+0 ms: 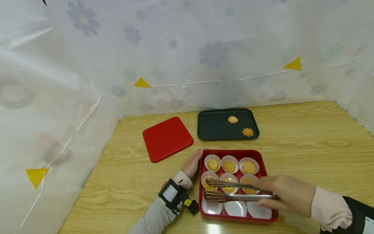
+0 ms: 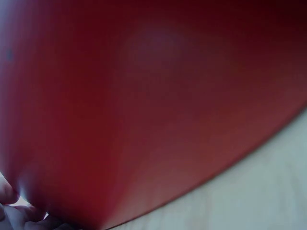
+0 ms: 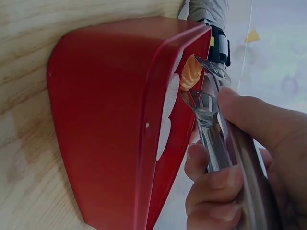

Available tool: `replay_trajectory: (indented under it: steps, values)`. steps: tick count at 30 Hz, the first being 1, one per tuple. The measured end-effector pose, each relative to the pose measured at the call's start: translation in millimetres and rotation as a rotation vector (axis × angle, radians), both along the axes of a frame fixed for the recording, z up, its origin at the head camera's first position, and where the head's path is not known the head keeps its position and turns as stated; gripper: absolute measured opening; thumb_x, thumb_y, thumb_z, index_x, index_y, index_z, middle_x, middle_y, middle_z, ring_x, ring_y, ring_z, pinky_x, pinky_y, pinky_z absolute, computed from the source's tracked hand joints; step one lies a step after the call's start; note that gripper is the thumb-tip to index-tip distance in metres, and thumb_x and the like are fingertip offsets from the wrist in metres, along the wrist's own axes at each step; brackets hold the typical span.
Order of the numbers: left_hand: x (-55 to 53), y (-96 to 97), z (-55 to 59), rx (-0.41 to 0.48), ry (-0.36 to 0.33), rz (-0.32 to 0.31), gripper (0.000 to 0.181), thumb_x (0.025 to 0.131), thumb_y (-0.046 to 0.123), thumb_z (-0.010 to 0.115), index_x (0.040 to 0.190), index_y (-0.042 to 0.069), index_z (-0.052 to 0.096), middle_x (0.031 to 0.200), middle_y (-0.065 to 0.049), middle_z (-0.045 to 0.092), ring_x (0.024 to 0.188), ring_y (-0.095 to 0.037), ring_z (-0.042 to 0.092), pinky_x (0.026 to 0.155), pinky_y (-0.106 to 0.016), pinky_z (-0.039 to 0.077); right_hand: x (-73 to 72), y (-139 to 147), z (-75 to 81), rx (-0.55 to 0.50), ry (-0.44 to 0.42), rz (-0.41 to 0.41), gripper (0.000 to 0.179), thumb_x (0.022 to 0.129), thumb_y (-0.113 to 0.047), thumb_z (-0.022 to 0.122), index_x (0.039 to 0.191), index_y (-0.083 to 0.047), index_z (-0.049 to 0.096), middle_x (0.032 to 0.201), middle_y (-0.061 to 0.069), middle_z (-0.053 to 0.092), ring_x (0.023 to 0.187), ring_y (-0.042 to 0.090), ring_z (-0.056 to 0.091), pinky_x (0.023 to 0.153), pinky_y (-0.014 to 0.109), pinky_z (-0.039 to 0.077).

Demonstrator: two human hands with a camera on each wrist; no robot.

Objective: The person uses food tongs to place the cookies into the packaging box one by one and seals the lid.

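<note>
My right hand (image 1: 287, 193) grips metal tongs (image 1: 239, 196) above a red box (image 1: 268, 204). Between the tong tips a ridged cookie (image 3: 191, 73) is pinched, over the box's left side. Paper cups hold cookies such as a swirled cookie (image 1: 229, 166) and a flower-shaped cookie (image 1: 249, 167) in the far and middle rows. The near row shows bare white cups (image 1: 235, 208). My left hand (image 1: 192, 165) rests against the box's left wall near the far corner; its fingers are partly hidden. In the left wrist view the red wall (image 2: 158, 120) fills most of the picture.
Behind the box lies a dark tray (image 1: 214, 125) with a round cookie (image 1: 232, 120) and a star-shaped cookie (image 1: 248, 132) on it. A red lid (image 1: 168, 139) lies flat on the wooden table (image 1: 309, 139) to the left. Pale flowered sheeting (image 1: 187, 65) hangs behind and beside the table.
</note>
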State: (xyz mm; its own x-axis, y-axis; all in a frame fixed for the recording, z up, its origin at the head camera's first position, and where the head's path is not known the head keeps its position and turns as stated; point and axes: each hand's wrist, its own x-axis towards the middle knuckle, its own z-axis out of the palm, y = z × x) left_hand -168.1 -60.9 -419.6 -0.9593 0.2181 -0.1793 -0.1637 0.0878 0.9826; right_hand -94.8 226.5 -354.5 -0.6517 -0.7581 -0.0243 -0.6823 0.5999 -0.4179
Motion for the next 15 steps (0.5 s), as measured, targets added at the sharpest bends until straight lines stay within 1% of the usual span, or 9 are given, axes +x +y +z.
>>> replay_trajectory:
  steps: [3,5,9,12,15]
  values:
    - [-0.1,0.0,-0.5,-0.003,-0.001,0.003,0.045,0.106,0.031,0.034,0.140,0.006,0.049,0.146,-0.011,0.045,0.135,-0.025,0.037,0.115,-0.046,0.021,1.2,-1.9,-0.2,0.021,-0.033,0.012,0.061,0.086,-0.054,0.063,0.124,-0.007,0.066,0.108,0.004,0.071,0.079,0.004,0.061,0.070,0.030,0.058]
    - [0.0,0.0,-0.7,-0.015,0.005,0.005,0.047,0.106,0.031,0.034,0.142,0.004,0.046,0.149,-0.013,0.042,0.138,-0.027,0.033,0.116,-0.047,0.020,2.2,-3.3,-0.1,0.037,-0.048,0.016,0.061,0.086,-0.056,0.061,0.124,-0.008,0.066,0.110,0.003,0.071,0.082,0.006,0.063,0.072,0.034,0.058]
    - [0.7,0.5,0.1,-0.028,0.001,0.020,0.049,0.105,0.028,0.034,0.146,0.001,0.039,0.153,-0.015,0.035,0.144,-0.030,0.025,0.117,-0.047,0.017,4.2,-5.7,-0.8,0.046,-0.077,0.018,0.062,0.086,-0.057,0.060,0.125,-0.010,0.065,0.110,0.000,0.070,0.080,0.004,0.060,0.072,0.032,0.058]
    - [1.0,0.8,0.3,-0.030,-0.007,0.031,0.050,0.105,0.028,0.035,0.147,0.001,0.038,0.154,-0.016,0.034,0.144,-0.030,0.024,0.118,-0.048,0.016,5.1,-7.0,-1.4,0.056,-0.085,0.020,0.061,0.086,-0.057,0.060,0.125,-0.011,0.065,0.110,0.000,0.070,0.080,0.003,0.060,0.072,0.032,0.058]
    - [0.0,0.9,-0.3,-0.034,0.005,0.028,0.049,0.105,0.029,0.035,0.145,0.001,0.042,0.152,-0.016,0.036,0.143,-0.030,0.027,0.117,-0.048,0.017,5.9,-7.8,-1.9,0.075,-0.072,0.021,0.061,0.087,-0.058,0.059,0.126,-0.012,0.064,0.111,0.001,0.070,0.081,0.004,0.061,0.072,0.035,0.058]
